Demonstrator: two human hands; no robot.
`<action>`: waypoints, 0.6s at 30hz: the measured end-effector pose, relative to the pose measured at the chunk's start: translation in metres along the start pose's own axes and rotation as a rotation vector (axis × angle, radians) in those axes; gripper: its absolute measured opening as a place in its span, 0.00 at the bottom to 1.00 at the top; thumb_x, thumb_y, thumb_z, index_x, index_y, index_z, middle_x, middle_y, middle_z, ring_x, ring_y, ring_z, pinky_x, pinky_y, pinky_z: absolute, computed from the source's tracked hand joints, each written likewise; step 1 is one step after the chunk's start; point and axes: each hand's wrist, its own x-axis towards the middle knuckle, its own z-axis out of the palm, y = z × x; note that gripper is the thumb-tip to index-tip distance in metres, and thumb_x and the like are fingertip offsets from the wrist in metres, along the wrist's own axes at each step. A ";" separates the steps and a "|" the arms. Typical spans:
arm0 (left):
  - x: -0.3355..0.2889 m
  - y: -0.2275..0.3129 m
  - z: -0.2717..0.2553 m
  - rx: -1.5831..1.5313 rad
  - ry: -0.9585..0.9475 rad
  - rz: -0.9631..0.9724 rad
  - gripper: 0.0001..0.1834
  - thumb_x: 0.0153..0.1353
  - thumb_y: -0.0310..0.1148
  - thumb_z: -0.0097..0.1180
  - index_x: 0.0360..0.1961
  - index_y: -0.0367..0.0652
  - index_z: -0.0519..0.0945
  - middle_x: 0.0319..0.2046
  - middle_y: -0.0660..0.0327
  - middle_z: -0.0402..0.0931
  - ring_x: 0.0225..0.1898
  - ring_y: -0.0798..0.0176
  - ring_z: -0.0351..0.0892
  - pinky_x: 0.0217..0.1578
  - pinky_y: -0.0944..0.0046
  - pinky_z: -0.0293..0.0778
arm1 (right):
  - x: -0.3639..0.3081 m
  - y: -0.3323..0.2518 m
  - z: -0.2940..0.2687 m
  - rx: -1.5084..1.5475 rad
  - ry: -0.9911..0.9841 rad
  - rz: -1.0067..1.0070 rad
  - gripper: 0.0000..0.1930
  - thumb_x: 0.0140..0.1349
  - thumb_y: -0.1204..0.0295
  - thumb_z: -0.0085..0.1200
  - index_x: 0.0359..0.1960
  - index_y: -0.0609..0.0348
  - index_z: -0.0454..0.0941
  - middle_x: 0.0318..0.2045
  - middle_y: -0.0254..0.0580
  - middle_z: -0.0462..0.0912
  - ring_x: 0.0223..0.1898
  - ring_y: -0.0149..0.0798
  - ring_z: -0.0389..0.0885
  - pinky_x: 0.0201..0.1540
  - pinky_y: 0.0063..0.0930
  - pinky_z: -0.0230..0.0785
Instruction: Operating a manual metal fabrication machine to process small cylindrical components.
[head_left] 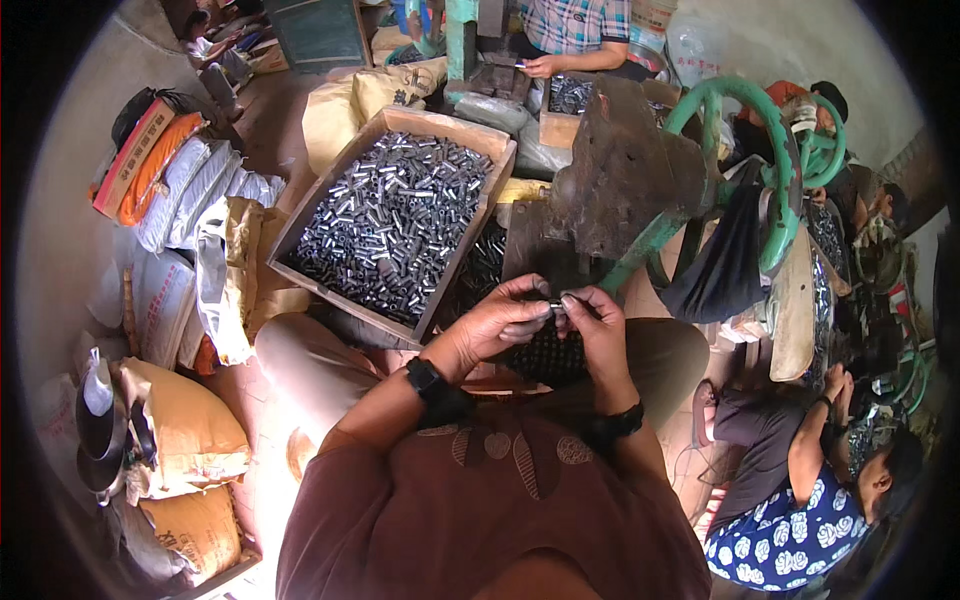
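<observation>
My left hand (498,322) and my right hand (597,326) meet in front of my lap. Their fingertips pinch a small metal tube (556,304) between them, mostly covered by the fingers. Just left of the hands, a shallow wooden tray (462,262) slants on its support, heaped with many short dark and shiny metal tubes (390,225). Beyond my fingers stands a heavy, rusty press (625,165) with a green handwheel (778,130). More dark small parts (487,265) lie in shadow between the tray and the press.
A dark cloth (722,262) hangs by the handwheel. Stacked sacks (190,200) and paper bags (185,425) line the left wall. Across from me a person in a checked shirt (575,25) works by another box (570,95). A person in a flowered top (790,530) sits at lower right.
</observation>
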 end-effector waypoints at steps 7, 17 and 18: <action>0.009 -0.002 0.005 -0.122 0.154 0.095 0.05 0.58 0.27 0.52 0.34 0.47 0.71 0.19 0.68 0.67 0.09 0.79 0.52 0.09 0.79 0.46 | 0.013 0.002 0.007 -0.150 0.159 -0.051 0.06 0.57 0.74 0.53 0.33 0.64 0.75 0.24 0.34 0.77 0.24 0.24 0.73 0.25 0.18 0.68; 0.015 0.007 -0.028 0.154 0.471 0.079 0.06 0.55 0.27 0.55 0.34 0.40 0.73 0.21 0.64 0.71 0.10 0.78 0.54 0.09 0.79 0.47 | -0.008 -0.049 0.002 -0.957 0.272 -0.147 0.07 0.54 0.74 0.55 0.32 0.66 0.78 0.28 0.45 0.80 0.29 0.32 0.78 0.33 0.26 0.71; 0.016 0.013 -0.035 0.195 0.608 0.096 0.06 0.55 0.27 0.55 0.34 0.40 0.73 0.22 0.63 0.71 0.10 0.78 0.54 0.09 0.79 0.48 | -0.014 -0.069 0.004 -1.108 0.405 -0.660 0.08 0.55 0.74 0.53 0.29 0.69 0.78 0.27 0.42 0.80 0.29 0.34 0.77 0.35 0.26 0.69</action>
